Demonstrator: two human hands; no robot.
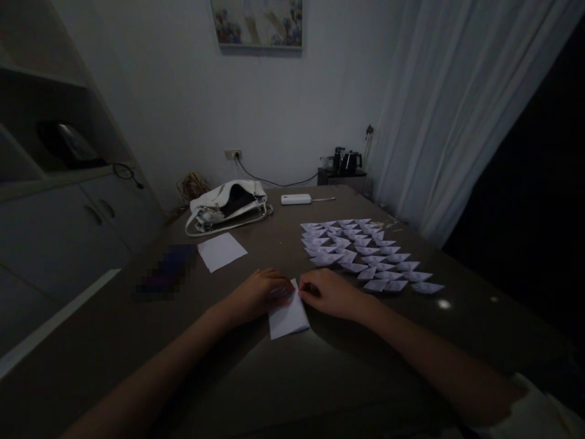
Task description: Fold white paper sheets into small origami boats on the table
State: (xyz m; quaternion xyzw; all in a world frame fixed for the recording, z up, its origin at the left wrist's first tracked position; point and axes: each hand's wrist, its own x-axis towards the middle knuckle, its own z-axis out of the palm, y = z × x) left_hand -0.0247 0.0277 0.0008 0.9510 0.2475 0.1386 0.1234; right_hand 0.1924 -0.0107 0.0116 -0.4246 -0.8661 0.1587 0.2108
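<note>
A small folded sheet of white paper [289, 320] lies on the dark table close in front of me. My left hand [261, 292] rests over its upper left part, with curled fingers gripping and pressing it. From the other side, my right hand [326, 291] pinches the paper's upper right corner between thumb and forefinger. The fingertips hide the top of the fold. Several rows of folded white paper boats [351, 250] stand to the right, beyond my right hand. Flat white paper sheets [222, 251] lie to the left, past my left hand.
A white handbag [228, 198] sits open at the back left of the table [256, 390]. A white device with a cable [296, 199] lies at the far edge. A blurred dark object [167, 268] is at the left. A black kettle [351, 161] stands on a cabinet behind.
</note>
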